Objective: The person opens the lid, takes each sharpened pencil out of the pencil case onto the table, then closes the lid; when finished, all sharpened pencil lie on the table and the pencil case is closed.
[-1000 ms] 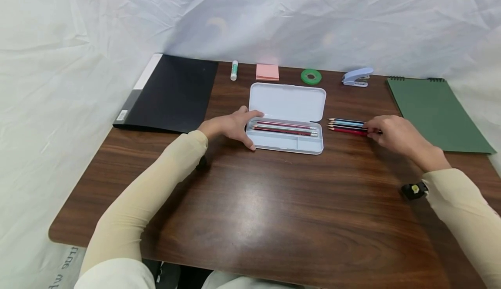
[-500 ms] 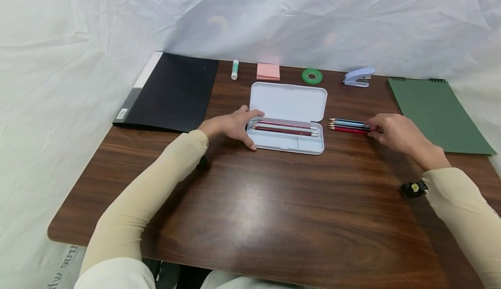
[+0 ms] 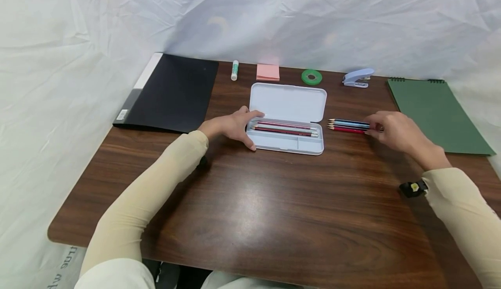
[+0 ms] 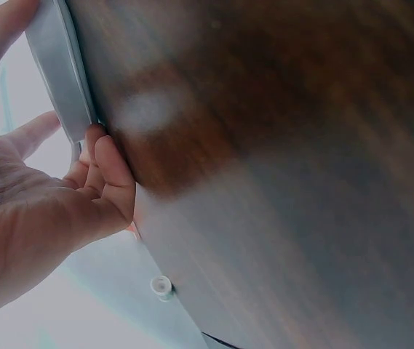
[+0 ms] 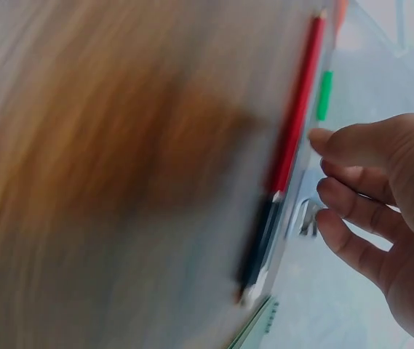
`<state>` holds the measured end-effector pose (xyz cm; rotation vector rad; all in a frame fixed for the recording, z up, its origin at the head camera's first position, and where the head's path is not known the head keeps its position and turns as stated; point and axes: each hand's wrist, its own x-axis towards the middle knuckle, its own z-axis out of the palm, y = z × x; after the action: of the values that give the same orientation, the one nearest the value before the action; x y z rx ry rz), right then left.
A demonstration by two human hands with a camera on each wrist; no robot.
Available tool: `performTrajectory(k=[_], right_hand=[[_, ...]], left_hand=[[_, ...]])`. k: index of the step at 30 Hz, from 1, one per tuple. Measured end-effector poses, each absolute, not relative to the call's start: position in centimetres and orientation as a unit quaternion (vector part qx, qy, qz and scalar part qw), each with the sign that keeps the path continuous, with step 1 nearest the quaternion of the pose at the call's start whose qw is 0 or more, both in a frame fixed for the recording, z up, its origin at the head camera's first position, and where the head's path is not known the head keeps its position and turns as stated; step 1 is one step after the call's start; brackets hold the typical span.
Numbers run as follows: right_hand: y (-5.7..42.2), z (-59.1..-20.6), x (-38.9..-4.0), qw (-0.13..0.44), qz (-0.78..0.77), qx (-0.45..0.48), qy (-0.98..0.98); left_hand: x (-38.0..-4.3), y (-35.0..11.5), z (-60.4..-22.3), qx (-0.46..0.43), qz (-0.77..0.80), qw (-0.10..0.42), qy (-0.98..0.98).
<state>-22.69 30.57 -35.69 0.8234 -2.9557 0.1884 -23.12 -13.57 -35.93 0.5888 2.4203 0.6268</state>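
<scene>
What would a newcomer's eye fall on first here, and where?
Probably the open white pencil case near the middle, pencils inside and the left hand at its left end. To its right lie loose red, blue and black pencils, the right hand at their right ends. The black folder at left also stands out.

From where I stand, a black folder (image 3: 176, 93) with a barcode label lies at the left of the dark wood-grain table (image 3: 250, 219). Along the far edge I see a white-and-green glue stick (image 3: 235, 70), pink sticky notes (image 3: 268, 72), a roll of green tape (image 3: 304, 77) and a pale blue stapler (image 3: 358, 75), all apart. A green spiral pad (image 3: 440, 115) lies on the right. Creased white sheeting (image 3: 274, 19) hangs behind everything.
</scene>
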Motion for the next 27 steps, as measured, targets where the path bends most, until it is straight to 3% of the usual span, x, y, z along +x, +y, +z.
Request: performTrajectory(k=[7,27], right_hand=[[27.6,-34.6,-22.6,0.053,0.142,0.297,-0.943],[16.5,-34.1,-22.8,-0.035,0.217,0.369,-0.903]], left_hand=[[-23.1,-13.6,-35.9,0.222,0.233,0.280,0.905],[-23.0,-13.5,-35.9,0.223,0.231,0.278,0.905]])
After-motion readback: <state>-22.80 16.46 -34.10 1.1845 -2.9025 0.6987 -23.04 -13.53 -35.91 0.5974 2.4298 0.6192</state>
